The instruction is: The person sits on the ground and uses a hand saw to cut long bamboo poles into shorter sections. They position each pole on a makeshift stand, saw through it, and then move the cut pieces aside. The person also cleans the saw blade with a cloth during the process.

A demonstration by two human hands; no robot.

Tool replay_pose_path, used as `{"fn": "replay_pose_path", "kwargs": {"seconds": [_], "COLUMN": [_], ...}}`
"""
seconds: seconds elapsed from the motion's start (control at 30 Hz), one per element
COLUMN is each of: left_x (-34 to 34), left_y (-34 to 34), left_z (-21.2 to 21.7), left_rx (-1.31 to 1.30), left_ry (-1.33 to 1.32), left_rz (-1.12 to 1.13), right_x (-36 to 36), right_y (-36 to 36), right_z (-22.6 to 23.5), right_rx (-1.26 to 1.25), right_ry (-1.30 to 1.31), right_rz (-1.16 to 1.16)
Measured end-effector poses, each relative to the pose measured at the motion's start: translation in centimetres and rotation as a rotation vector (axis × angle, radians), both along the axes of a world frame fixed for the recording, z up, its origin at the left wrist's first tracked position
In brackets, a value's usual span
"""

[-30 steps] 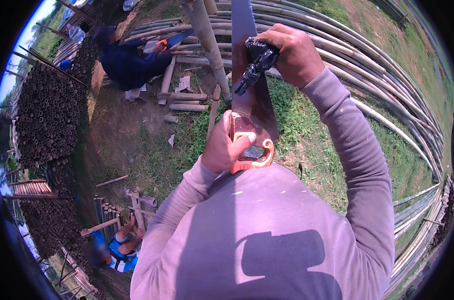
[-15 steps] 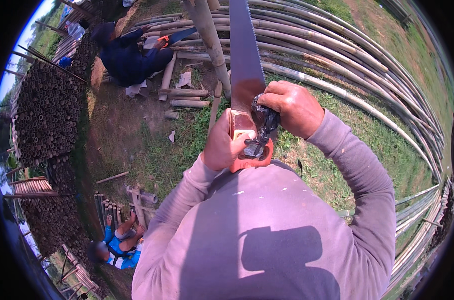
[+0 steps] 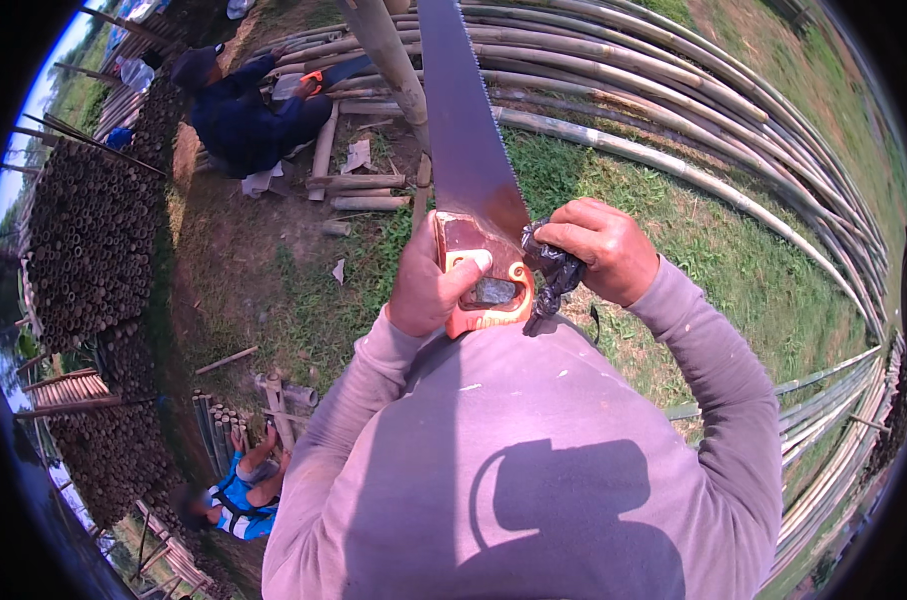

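Ground: open grass and bare earth (image 3: pixel 244 270), outdoors in sunlight.
Bamboo poles (image 3: pixel 674 110): long, laid side by side, curving along the upper right.
Stacked bamboo (image 3: pixel 84 240): cut ends facing out, at left.
Persons: one in dark clothing (image 3: pixel 244 115) crouched at the top left; one in blue (image 3: pixel 236 492) at the lower left.
Handsaw (image 3: pixel 469 150): blade points up and away, orange handle (image 3: pixel 484 295) low, close to the chest.
Left hand (image 3: pixel 426 285): fingers closed around the handle.
Right hand (image 3: pixel 604 250): clenched on a dark crumpled rag (image 3: pixel 552 275), pressed beside the handle at the blade's base.
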State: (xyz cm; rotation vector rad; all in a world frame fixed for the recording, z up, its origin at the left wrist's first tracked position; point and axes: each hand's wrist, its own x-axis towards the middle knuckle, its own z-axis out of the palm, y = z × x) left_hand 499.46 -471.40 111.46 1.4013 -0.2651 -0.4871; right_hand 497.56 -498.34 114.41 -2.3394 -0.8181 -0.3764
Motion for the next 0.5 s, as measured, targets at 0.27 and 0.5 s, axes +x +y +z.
{"fn": "replay_pose_path", "kwargs": {"seconds": [0.27, 0.5], "left_x": [-2.3, -0.7], "left_y": [-0.3, -0.7], "left_z": [-0.5, 0.5], "left_rx": [-0.158, 0.383], "left_ry": [0.168, -0.699], "left_rz": [0.087, 0.292], "right_x": [-2.6, -5.7], "right_y": [-4.4, -5.9], "right_z": [-0.2, 1.7], "right_rx": [0.142, 0.989], "right_ry": [0.267, 0.358], "right_rz": [-0.180, -0.356]}}
